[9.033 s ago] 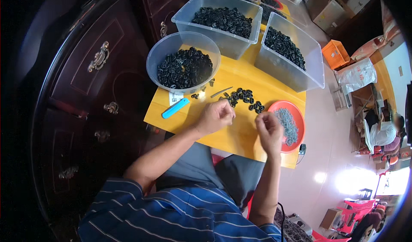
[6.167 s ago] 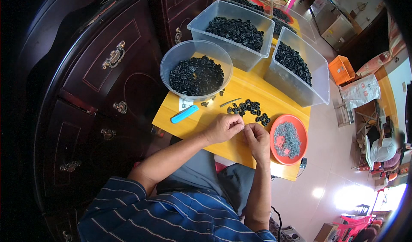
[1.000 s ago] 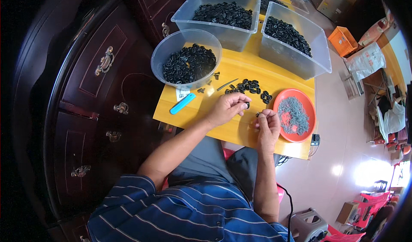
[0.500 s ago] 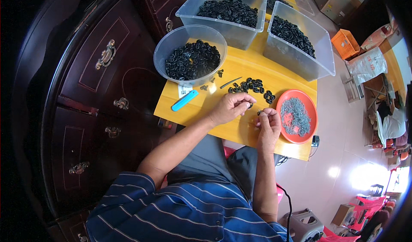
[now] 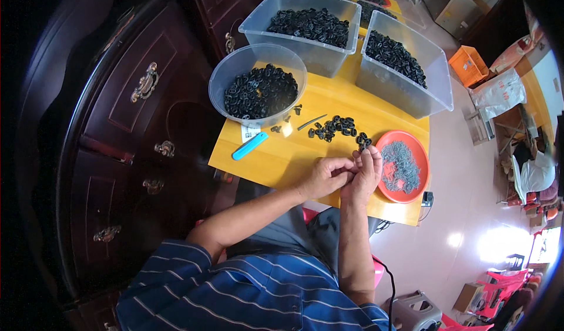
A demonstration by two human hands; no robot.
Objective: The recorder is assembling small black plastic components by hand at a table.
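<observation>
My left hand [image 5: 331, 177] and my right hand [image 5: 364, 171] meet over the front of the yellow table, fingertips touching. The left fingers are pinched together, and what they hold is hidden. Thumb and forefinger of the right hand close by a small black piece [image 5: 363, 148]; whether they grip it or it lies behind them is hard to make out. Just beyond lie several loose black oval rings [image 5: 335, 126]. Right beside the right hand stands a red round dish [image 5: 424, 160] holding small thin grey metal pieces [image 5: 402, 165].
A clear round tub [image 5: 218, 99] of black rings stands at the table's left. Behind it are two clear bins [image 5: 305, 44] [image 5: 432, 96] with more. A blue-handled cutter [image 5: 250, 146] and a thin dark rod [image 5: 312, 122] lie on the table [image 5: 270, 163]. Dark drawers [image 5: 135, 108] rise at left.
My hands were apart, each pinching a small dark piece; the left has moved right and nearer to me to meet the right. The whole view has shifted slightly.
</observation>
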